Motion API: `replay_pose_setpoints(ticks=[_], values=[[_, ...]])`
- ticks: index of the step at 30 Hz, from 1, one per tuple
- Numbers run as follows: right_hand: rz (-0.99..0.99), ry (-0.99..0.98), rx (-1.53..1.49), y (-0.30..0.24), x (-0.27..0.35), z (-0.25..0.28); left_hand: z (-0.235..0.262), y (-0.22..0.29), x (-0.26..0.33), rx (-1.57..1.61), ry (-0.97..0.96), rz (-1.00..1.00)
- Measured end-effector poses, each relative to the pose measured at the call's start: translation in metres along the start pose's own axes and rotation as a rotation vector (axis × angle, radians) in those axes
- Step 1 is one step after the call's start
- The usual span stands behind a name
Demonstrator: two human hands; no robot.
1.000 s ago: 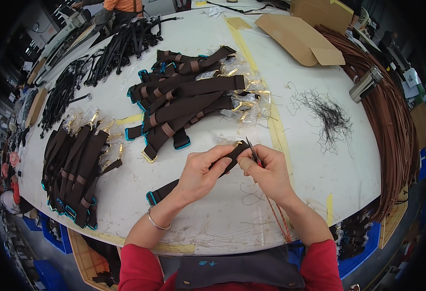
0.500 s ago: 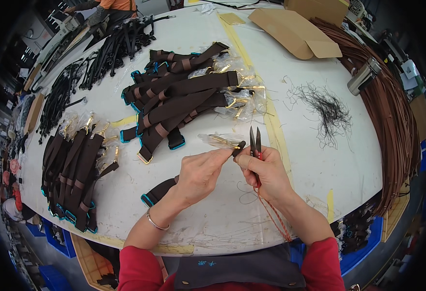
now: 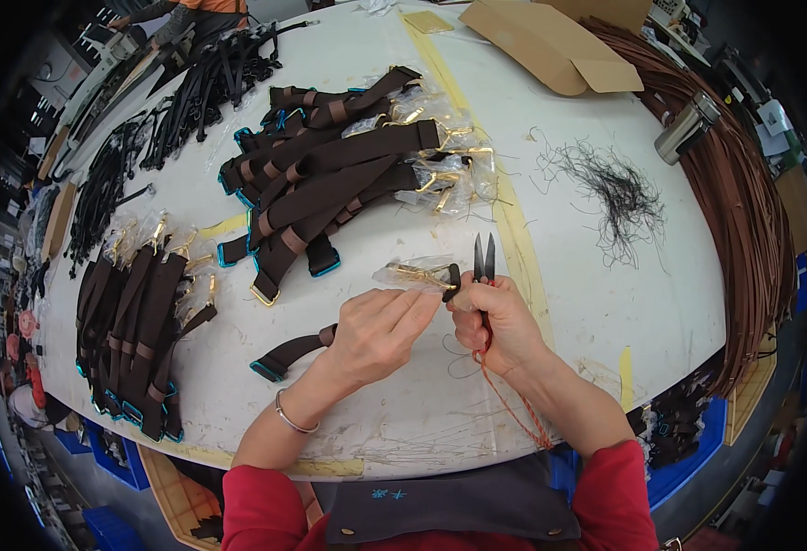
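Note:
A dark brown webbing strap runs under my left hand, whose fingers are closed on it near its hardware end. That end carries a gold metal clasp wrapped in clear plastic, and the strap's other end has a teal-covered buckle resting on the table. My right hand is closed round thread snips, blades pointing away from me and slightly apart. An orange-red cord trails from the snips. My right fingertips meet the folded strap end; whether they pinch it is hidden.
Similar straps lie in a pile ahead and another bundle at left. Loose black thread is heaped at right, near a metal flask and long brown strips. Cardboard and black straps lie farther back.
The strap's hardware end has turned more upright between my hands, and its teal-buckled tail has shifted left. My right hand keeps the snips. The whole view has shifted slightly.

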State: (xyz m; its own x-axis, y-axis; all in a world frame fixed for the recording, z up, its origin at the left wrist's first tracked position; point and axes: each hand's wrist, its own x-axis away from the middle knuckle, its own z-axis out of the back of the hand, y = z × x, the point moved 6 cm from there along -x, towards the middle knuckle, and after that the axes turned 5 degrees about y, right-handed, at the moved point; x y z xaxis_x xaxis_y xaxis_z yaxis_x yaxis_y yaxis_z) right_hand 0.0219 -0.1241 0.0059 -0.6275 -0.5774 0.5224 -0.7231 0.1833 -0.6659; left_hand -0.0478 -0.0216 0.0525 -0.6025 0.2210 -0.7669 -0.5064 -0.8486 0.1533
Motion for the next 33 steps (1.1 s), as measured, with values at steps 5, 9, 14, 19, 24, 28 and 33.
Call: replay_pose_setpoints(ticks=[5,9,14,19,24,28,33], values=[[0.058,0.003,-0.015,0.0,0.0,0.003,-0.004,-0.005,0.001,0.223,-0.033,0.174],[0.103,-0.008,-0.013,-0.007,0.005,-0.001,-0.004,-0.011,0.0,0.399,-0.033,0.322],[0.141,-0.051,-0.017,-0.01,0.009,-0.005,-0.008,-0.025,0.008,0.692,-0.13,0.651],[0.345,-0.012,-0.156,-0.034,0.013,0.005,-0.01,-0.04,0.015,1.195,-0.061,1.062],[0.793,0.28,0.071,-0.076,0.007,0.028,-0.012,-0.039,0.015,1.349,-0.083,1.119],[0.579,-0.007,0.3,-0.065,-0.009,0.035,-0.012,-0.039,0.013,1.398,-0.078,1.106],[0.515,-0.313,0.447,-0.034,0.002,-0.024,-0.011,-0.039,0.015,1.489,-0.041,1.126]])
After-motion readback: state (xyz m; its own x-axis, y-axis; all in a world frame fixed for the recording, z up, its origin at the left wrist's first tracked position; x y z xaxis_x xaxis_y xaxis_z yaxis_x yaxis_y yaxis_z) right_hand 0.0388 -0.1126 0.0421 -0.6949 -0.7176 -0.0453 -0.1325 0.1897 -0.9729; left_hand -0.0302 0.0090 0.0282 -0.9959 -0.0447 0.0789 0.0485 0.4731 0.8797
